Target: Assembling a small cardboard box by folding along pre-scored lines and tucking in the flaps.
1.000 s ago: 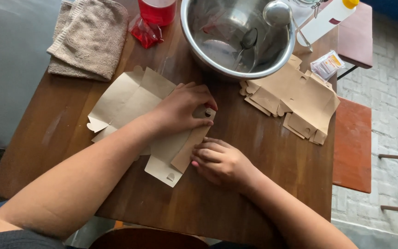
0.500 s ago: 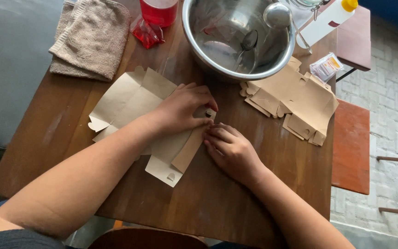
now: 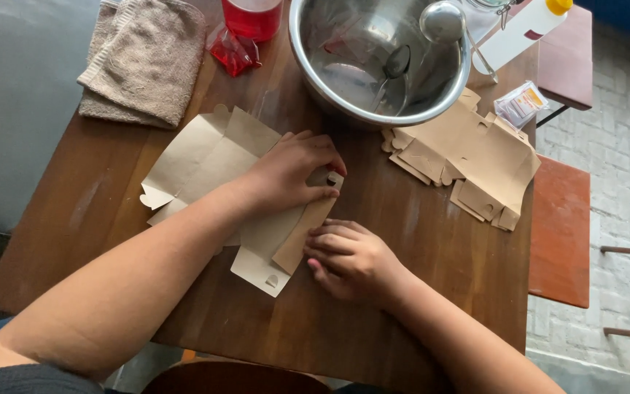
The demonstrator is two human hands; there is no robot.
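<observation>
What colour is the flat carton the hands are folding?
Plain kraft brown, unprinted; the flat carton shows clearly in the head view.

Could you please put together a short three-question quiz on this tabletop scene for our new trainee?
1. True or false: the left hand presses on the flat cardboard box blank.
2. What lies inside the steel bowl: A) spoons, B) scissors, C) a cloth?
3. Which thing lies at the table's far left corner?

Key
1. True; the right hand creases its folded flap too.
2. A: a spoon and a ladle.
3. The folded beige towel.
</observation>
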